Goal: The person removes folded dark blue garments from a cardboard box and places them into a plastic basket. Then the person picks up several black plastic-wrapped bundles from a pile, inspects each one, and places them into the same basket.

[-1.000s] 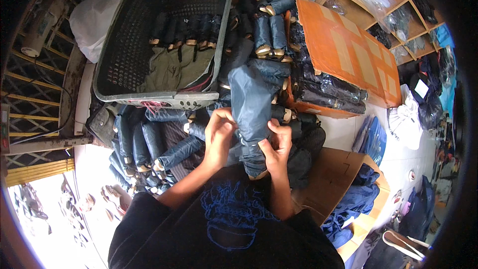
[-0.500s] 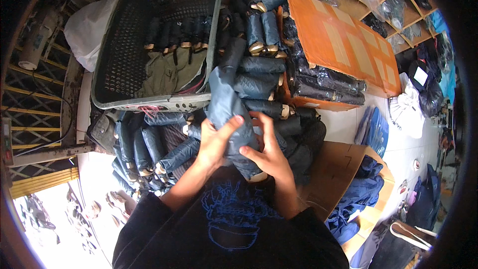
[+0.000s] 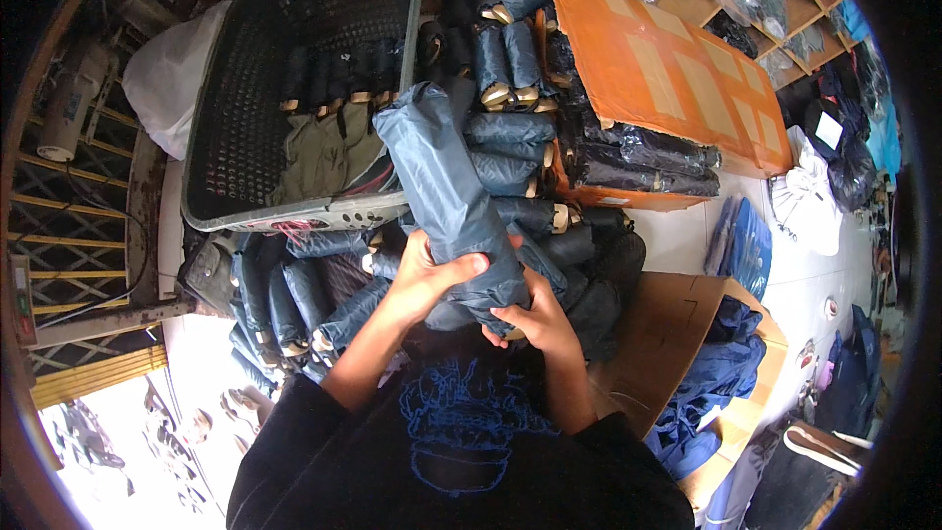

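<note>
A rolled bundle in blue-grey, shiny fabric is held in front of my chest, its upper end leaning to the left. My left hand wraps round its lower half, thumb lying across the front. Lower down, my right hand grips the bottom end, with the thumb on the front and fingers behind. Part of that end is hidden by the fingers. Behind and below are several similar rolls with pale beige ends, heaped together. More rolls are stacked beyond the held bundle.
A large dark green perforated basket at the far left holds dark rolls and olive cloth. An orange-taped carton with dark plastic-wrapped packs stands far right. An open cardboard box with navy cloth sits nearer right. Wooden cubby shelves are beyond.
The bundle's upper end has swung left and nearer, so it shows larger. My right hand has slid down to its bottom end. My left hand still grips it.
</note>
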The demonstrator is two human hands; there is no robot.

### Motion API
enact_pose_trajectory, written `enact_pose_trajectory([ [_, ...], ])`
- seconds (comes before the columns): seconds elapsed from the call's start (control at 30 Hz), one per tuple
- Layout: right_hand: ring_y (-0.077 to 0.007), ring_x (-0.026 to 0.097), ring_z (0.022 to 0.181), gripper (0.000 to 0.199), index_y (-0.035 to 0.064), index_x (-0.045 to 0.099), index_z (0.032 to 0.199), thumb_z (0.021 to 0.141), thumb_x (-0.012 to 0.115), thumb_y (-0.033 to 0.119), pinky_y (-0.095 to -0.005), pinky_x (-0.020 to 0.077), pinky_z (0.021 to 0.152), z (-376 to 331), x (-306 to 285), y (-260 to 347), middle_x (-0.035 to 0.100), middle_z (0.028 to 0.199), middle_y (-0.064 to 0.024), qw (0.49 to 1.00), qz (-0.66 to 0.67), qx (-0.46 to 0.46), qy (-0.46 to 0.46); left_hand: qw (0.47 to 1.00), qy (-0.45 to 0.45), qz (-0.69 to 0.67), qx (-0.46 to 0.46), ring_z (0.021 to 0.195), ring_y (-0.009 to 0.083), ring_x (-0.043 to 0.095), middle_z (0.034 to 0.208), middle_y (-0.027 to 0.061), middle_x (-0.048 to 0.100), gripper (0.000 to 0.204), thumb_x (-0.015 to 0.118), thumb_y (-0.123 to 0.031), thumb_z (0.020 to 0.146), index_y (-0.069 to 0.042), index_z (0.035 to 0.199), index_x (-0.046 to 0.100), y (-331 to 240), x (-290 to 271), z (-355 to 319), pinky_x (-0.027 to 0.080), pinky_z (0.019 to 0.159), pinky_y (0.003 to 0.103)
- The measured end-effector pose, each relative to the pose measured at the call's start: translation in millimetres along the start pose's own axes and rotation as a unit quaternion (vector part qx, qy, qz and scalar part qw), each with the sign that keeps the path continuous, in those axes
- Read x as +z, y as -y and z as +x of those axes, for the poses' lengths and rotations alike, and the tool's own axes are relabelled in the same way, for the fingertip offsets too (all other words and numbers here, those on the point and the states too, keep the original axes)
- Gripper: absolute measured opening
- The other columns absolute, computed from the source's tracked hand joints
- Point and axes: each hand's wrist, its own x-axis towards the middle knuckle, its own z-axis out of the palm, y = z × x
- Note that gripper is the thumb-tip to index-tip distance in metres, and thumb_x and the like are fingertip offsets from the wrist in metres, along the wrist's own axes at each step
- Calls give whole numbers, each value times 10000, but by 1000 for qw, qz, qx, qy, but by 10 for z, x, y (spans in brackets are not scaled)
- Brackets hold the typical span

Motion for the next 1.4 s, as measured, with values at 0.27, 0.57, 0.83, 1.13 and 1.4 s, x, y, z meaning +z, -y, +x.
enact_pose_trajectory([
  [0.27, -209, 586, 497, 412, -45, 415, 1176, 833, 614, 68, -299, 451, 405, -36, 25, -121, 586, 729, -141, 995, 80, -45, -42, 1000, -12, 7, -15, 1030, 224, 616, 1157, 196, 629, 437, 641, -168, 887, 83, 1221, 512, 78, 209, -55, 493, 898, 358],
  [0.57, -232, 582, 485, 325, -62, 451, 1057, 843, 601, 131, -316, 449, 390, -19, -90, -126, 594, 723, -177, 994, 102, -26, 3, 993, 49, -105, 36, 1031, 251, 617, 1177, 196, 591, 668, 679, -195, 855, 52, 1363, 323, -124, 243, 210, 497, 880, 373],
  [0.83, -192, 584, 532, 269, -8, 457, 1068, 872, 577, 131, -302, 451, 427, -6, 3, -288, 596, 755, -114, 991, 120, -55, 3, 992, -122, -36, 9, 706, 178, 649, 819, 105, 661, 210, 672, -101, 828, 42, 971, 615, -40, 503, 201, 532, 665, 313],
  [1.13, -214, 521, 417, 441, -12, 466, 1057, 913, 507, 403, -299, 384, 344, -18, -28, -480, 501, 650, -98, 954, 264, -36, 140, 997, 69, -36, 7, 912, 192, 598, 1016, 99, 582, 586, 750, -312, 796, 4, 1177, 437, 78, 332, 226, 499, 788, 330],
  [1.4, -221, 454, 359, 602, 21, 375, 1266, 905, 487, 490, -310, 361, 298, 24, -112, -478, 437, 628, -111, 902, 352, -60, 242, 993, 106, -54, -16, 1150, 321, 549, 1355, 249, 445, 854, 692, -389, 808, 55, 1404, 272, 54, 187, 160, 430, 992, 435],
])
